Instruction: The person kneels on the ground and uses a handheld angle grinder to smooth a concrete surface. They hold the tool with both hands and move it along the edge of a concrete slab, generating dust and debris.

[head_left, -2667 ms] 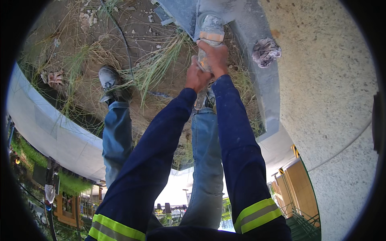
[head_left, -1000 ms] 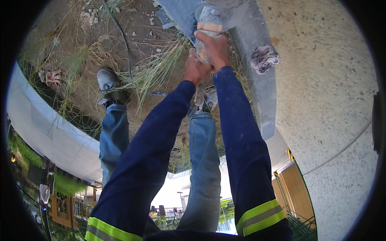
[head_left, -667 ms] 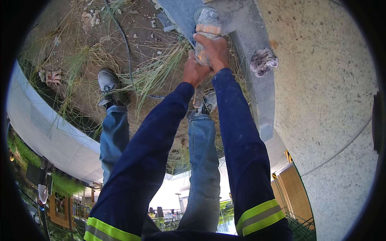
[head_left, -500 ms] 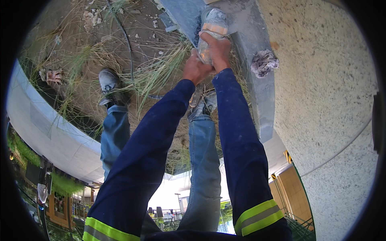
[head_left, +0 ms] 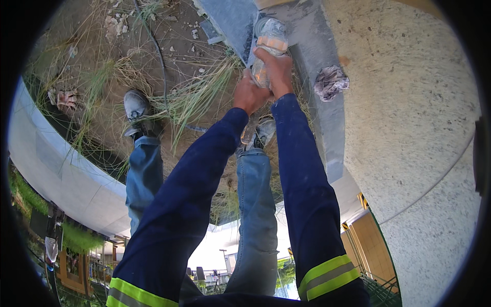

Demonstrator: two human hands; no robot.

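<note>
Both my hands are wrapped around a dusty angle grinder [head_left: 271,43] with orange parts, its head pointing away from me. My right hand [head_left: 279,71] grips the body from the right side, behind the head. Closer to me and to the left, my left hand [head_left: 249,94] is closed on the rear part. The grinder's head rests at or just above the grey stone ledge [head_left: 311,30], beside an upright grey slab [head_left: 232,23]. Its disc cannot be made out clearly. The fingers are partly hidden behind the tool.
A crumpled cloth [head_left: 331,83] lies on the ledge to the right, beside a wide speckled stone surface [head_left: 404,102]. A dark cord [head_left: 158,51] runs over soil with long grass [head_left: 197,97] and rubble. My shoes [head_left: 137,107] stand in this bed, inside a curved pale border [head_left: 66,169].
Both hands still grip the grinder, which has barely shifted against the ledge. The whole view has moved slightly, so the cloth and ledge appear a little further left.
</note>
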